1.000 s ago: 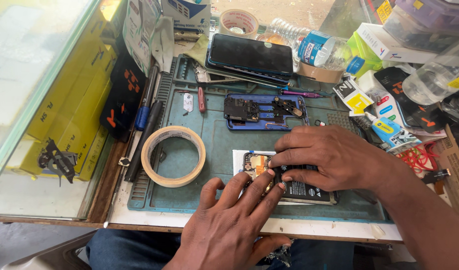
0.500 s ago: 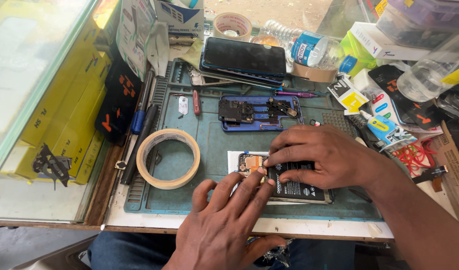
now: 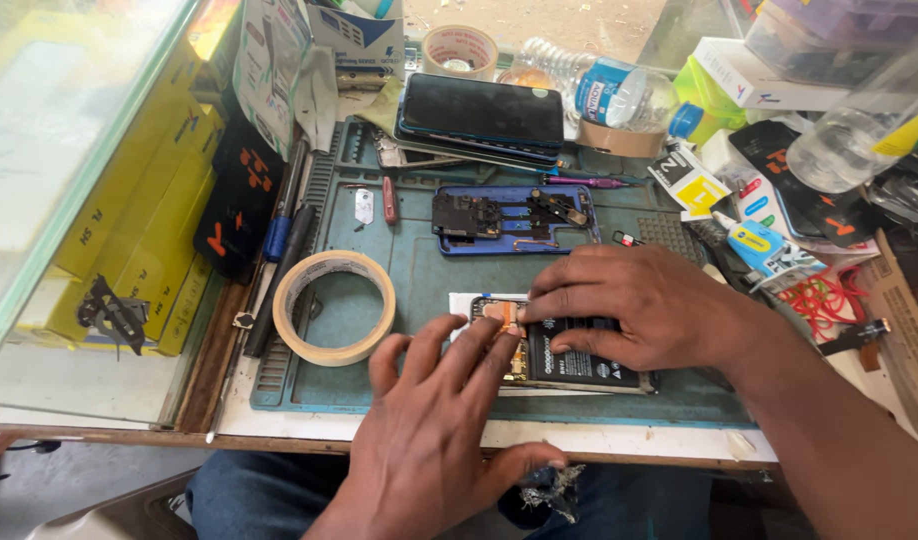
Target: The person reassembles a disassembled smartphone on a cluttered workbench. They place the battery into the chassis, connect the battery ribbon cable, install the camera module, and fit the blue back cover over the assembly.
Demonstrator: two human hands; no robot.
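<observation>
Opened phone [image 3: 569, 362] lies back-up near the front edge of the teal work mat [image 3: 419, 270], its black battery and copper-coloured parts bared, so the cover is already off and the inside is in work. Right hand [image 3: 644, 305] rests flat over the battery, fingers spread; left hand [image 3: 439, 400] presses open fingertips at the phone's upper end. Beyond lie a blue phone frame [image 3: 514, 220], a tape roll [image 3: 334, 305] and a dark phone [image 3: 482, 115] on the cluttered desk [image 3: 279, 420].
</observation>
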